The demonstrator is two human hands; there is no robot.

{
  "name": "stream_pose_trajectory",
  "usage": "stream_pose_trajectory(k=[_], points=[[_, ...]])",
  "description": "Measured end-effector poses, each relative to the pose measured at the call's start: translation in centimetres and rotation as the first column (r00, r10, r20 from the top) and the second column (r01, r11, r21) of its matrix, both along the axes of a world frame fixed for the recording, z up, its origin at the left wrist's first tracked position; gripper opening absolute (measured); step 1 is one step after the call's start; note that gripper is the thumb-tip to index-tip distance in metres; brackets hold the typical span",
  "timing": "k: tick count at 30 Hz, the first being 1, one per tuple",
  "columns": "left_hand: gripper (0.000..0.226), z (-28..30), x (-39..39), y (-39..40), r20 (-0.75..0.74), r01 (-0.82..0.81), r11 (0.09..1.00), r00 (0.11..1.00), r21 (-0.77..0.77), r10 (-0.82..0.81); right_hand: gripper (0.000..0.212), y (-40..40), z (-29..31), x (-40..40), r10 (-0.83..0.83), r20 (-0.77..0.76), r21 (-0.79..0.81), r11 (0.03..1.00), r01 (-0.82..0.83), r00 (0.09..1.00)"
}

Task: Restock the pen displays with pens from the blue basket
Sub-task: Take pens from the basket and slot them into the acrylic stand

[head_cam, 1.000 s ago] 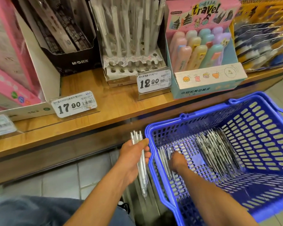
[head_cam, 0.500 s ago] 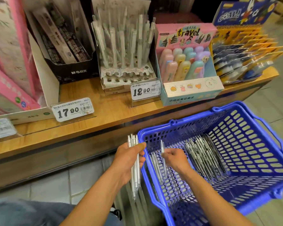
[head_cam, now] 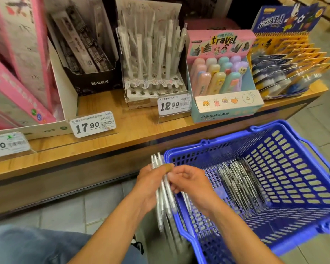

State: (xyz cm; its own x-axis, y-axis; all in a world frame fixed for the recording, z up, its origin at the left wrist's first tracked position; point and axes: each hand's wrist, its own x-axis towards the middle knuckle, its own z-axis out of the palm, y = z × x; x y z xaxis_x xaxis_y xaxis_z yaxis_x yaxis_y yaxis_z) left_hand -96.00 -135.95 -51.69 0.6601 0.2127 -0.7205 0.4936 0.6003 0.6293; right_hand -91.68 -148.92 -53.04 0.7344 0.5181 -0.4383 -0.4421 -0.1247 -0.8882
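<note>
arms: both my forearms bare to the frame edge, no sleeves showing | hands: my left hand and right hand bare, no gloves, rings or watch | legs: blue denim trousers over my knee, lower left | foot: dark shoe, partly hidden

Wooden shelf runs across the frame, dark recessed base under it. Floor is grey tile with pale grout lines, lighter at right. Dark gap behind the shelf at top. Light even, no hard shadows.
</note>
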Motion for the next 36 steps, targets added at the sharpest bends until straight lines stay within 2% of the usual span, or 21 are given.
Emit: stream_pose_trajectory(k=[2,4,6,8,10,13,18,22,24,25,27,30,33,36], points=[[0.021,-0.3,0.2,0.1,-0.032,-0.009,1.0,0.999,0.03,0.01,0.019,-1.3,-1.9,2.4,-0.07,-0.061,-0.061,0.996,0.067,0.996],[0.005,-0.4,0.5,0.2,-0.054,-0.018,0.999,0.998,0.041,0.021,0.009,-2.9,-5.2,5.3,-0.176,-0.028,-0.272,0.949,0.162,0.984],[0.006,-0.7,0.7,0.3,-0.072,-0.023,1.0,0.997,0.019,0.024,0.005,-4.2,-9.3,7.3,-0.191,-0.027,-0.462,0.873,0.157,0.981],[0.008,-0.9,0.8,0.5,-0.083,-0.02,1.0,0.996,-0.001,0.02,0.006,-4.5,-13.3,7.9,-0.079,-0.032,-0.64,0.767,0.04,0.996],[0.007,-1.0,0.8,0.7,-0.092,-0.002,1.0,0.996,-0.017,0.001,0.008,-4.4,-16.6,7.1,0.149,-0.015,-0.79,0.605,-0.104,0.989],[0.014,-1.1,0.9,0.9,-0.094,0.012,0.999,0.995,-0.047,-0.017,0.01,-3.9,-19.1,5.5,0.347,-0.055,-0.859,0.462,-0.222,0.936],[0.012,-1.3,1.1,0.9,-0.09,0.007,0.996,0.996,-0.087,-0.015,0.027,-3.4,-20.2,4.5,0.418,-0.062,-0.907,0.357,-0.226,0.906],[0.012,-1.1,1.0,0.9,-0.104,0.018,0.993,0.994,-0.118,-0.03,0.049,-4.2,-20.6,3.9,0.498,-0.097,-0.952,0.206,-0.226,0.862],[0.014,-0.9,1.0,1.0,-0.13,0.031,0.987,0.99,-0.159,-0.052,0.054,-4.3,-20.6,3.7,0.499,-0.094,-0.961,0.18,-0.209,0.862],[0.015,-0.9,1.0,1.0,-0.14,0.039,0.984,0.988,-0.175,-0.064,0.052,-4.3,-20.4,3.7,0.485,-0.093,-0.96,0.187,-0.208,0.869],[0.015,-0.8,1.0,1.0,-0.138,0.052,0.98,0.987,-0.192,-0.08,0.039,-4.0,-19.6,4.0,0.447,-0.058,-0.942,0.271,-0.197,0.893],[0.013,-0.4,1.0,1.0,-0.118,0.06,0.979,0.989,-0.193,-0.084,0.028,-4.2,-17.4,4.8,0.3,0.024,-0.846,0.514,-0.14,0.954],[0.013,-0.4,0.8,1.0,-0.105,0.056,0.981,0.992,-0.184,-0.077,0.024,-4.7,-13.1,5.0,0.046,0.054,-0.696,0.718,0.005,0.997],[0.012,-0.4,0.9,0.9,-0.095,0.044,0.985,0.994,-0.164,-0.06,0.024,-5.0,-7.8,3.7,-0.121,0.056,-0.435,0.891,0.133,0.991]])
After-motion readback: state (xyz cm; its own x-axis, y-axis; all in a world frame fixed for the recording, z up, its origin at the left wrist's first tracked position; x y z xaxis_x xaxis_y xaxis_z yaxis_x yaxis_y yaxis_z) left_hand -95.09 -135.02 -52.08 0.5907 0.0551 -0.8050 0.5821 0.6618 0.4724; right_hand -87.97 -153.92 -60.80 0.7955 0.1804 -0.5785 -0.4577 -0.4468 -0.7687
